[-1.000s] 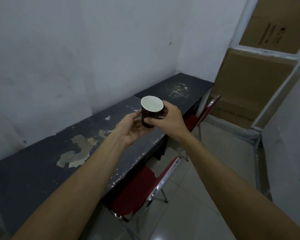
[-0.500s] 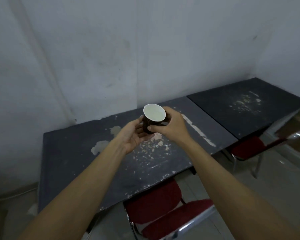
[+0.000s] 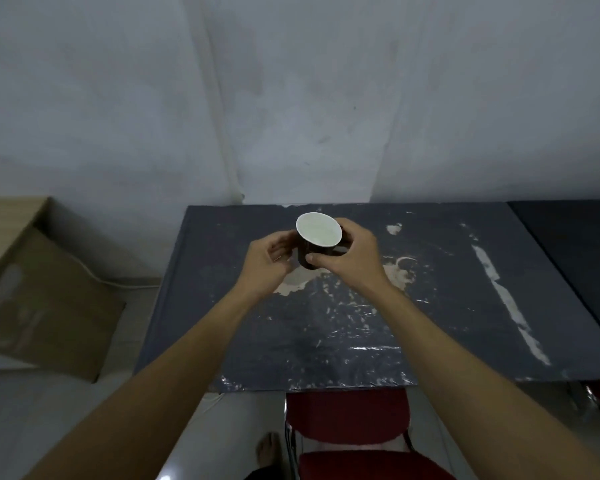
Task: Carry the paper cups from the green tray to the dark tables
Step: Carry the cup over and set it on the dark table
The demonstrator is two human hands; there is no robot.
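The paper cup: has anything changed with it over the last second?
The person turned left to face the dark table squarely; a cardboard box came into view. The paper cup stays held by the left hand and right hand, above the tabletop.

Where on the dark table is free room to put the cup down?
Nothing stands on the dark table. The widest bare patch lies right of the right hand, as far as the pale paint stripe. The strip along the left edge, beside the cardboard box, is free too. Only the middle is crowded, where the left hand and the right hand hold the cup.
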